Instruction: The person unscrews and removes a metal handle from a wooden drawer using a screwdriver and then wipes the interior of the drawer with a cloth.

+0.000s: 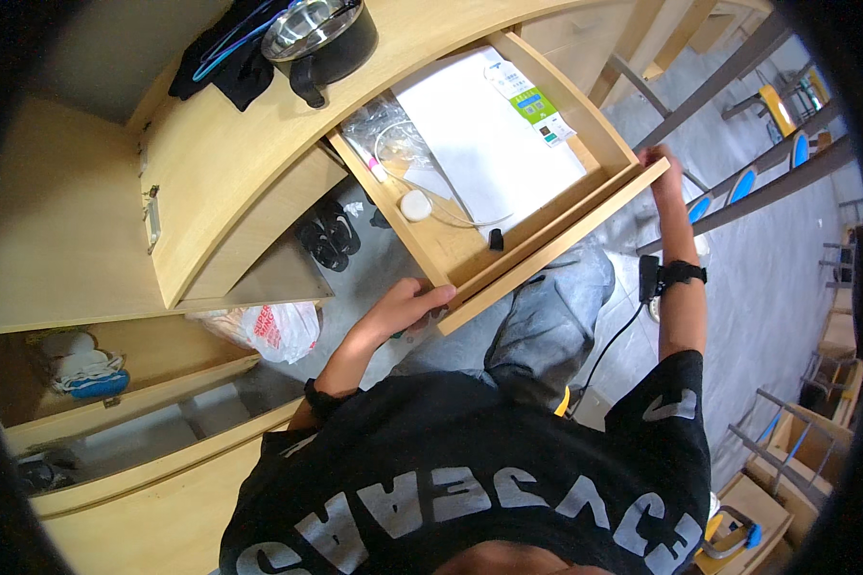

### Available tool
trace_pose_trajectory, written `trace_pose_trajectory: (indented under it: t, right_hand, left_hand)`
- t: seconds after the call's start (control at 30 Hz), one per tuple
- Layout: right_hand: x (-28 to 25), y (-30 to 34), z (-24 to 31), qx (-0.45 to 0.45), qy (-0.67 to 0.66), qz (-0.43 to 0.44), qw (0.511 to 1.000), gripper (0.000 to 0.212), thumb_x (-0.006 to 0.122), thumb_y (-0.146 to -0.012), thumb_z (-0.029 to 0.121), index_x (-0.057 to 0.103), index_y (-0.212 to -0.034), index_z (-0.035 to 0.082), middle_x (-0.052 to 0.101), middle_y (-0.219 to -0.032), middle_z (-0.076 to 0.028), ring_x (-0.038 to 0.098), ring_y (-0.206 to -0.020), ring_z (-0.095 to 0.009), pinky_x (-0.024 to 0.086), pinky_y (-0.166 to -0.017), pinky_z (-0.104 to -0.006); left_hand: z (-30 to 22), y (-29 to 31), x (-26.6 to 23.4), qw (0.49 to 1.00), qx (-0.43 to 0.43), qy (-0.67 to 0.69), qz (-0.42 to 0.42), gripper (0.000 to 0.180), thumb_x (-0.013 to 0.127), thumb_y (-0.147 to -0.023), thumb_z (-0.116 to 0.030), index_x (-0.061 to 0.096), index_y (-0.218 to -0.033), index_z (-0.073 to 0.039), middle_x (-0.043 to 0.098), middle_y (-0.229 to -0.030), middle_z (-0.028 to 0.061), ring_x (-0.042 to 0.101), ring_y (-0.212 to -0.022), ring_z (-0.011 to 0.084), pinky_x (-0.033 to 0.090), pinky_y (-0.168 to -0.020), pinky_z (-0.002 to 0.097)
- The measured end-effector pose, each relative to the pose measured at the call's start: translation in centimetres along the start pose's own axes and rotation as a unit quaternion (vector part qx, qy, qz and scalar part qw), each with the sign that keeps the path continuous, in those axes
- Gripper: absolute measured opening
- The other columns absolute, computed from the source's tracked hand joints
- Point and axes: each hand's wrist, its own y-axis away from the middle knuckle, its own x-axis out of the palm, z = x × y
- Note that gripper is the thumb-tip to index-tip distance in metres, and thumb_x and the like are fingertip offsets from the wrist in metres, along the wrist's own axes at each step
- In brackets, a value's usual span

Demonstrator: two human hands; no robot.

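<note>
Both hands are at the front of an open wooden drawer, which juts from under a curved desktop above the wearer's jeans. We see the left hand closed around the front board's left corner, some fingers hidden, and the right hand curled over the opposite end. Handling it well, we judge, means matching force at both ends so the runners do not bind, and moving gently: the white papers, a round white puck with its cable and a small black object look loose enough to slide. (The clear plastic at the back-left could snag, we suspect.) On the pale wood above, a metal pan sits beside dark cloth. Below, we find dark slippers on the grey floor and a red-printed plastic bag near the open compartments at left; along the right, metal bars cross in front of more furniture, its detail too small for us to tell.
</note>
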Motion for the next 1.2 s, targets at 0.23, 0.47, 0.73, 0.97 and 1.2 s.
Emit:
trace_pose_trajectory:
  t: [0.23,0.47,0.73,0.97,1.2]
  right_hand:
    - [10.9,8.1,13.1,-0.172,0.153,0.077,0.970,0.020,0.053,-0.087,0.018,0.058,-0.078,0.001,0.055,-0.068,-0.002,0.054,-0.063,-0.012,0.043,-0.057,-0.0263]
    - [16.8,11.9,11.8,-0.254,0.562,0.256,0.744,0.019,0.061,-0.079,0.019,0.060,-0.076,0.000,0.060,-0.067,-0.016,0.059,-0.061,-0.029,0.046,-0.059,-0.0363]
    - [21.3,22.1,13.2,-0.329,0.455,0.242,0.791,0.010,0.059,-0.079,0.009,0.060,-0.085,0.000,0.062,-0.078,-0.010,0.059,-0.071,-0.019,0.048,-0.066,-0.0304]
    - [30.6,36.8,7.1,-0.160,0.382,0.374,0.830,0.029,0.068,-0.075,0.006,0.061,-0.103,0.001,0.055,-0.063,-0.007,0.056,-0.054,-0.017,0.045,-0.053,-0.0281]
    - [31.8,38.9,4.1,-0.175,0.447,0.340,0.808,0.034,0.069,-0.076,0.012,0.059,-0.106,0.001,0.056,-0.057,-0.010,0.059,-0.048,-0.023,0.046,-0.047,-0.0343]
  left_hand:
    - [0.6,0.1,-0.1,0.999,-0.006,-0.020,-0.033,0.048,0.064,-0.085,-0.046,0.066,-0.084,0.001,0.055,-0.063,-0.0007,0.046,-0.047,0.0064,0.033,-0.040,0.0217]
    - [0.5,0.6,-1.0,0.998,0.013,0.036,0.055,0.040,0.061,-0.089,-0.038,0.061,-0.098,0.001,0.054,-0.067,-0.0009,0.047,-0.051,0.0061,0.033,-0.043,0.0213]
    - [3.6,3.0,-4.5,0.930,0.120,0.347,-0.009,0.014,0.057,-0.090,-0.018,0.054,-0.084,-0.006,0.049,-0.067,0.0018,0.042,-0.050,0.0107,0.035,-0.046,0.0243]
    - [7.2,2.9,-6.0,0.650,0.173,0.737,-0.062,0.027,0.050,-0.095,-0.032,0.045,-0.086,-0.007,0.044,-0.078,0.0042,0.044,-0.073,0.0171,0.040,-0.072,0.0303]
    - [10.0,5.1,-4.4,0.654,0.185,0.728,-0.086,0.028,0.049,-0.096,-0.038,0.046,-0.091,-0.010,0.050,-0.088,0.0058,0.047,-0.083,0.0217,0.039,-0.082,0.0353]
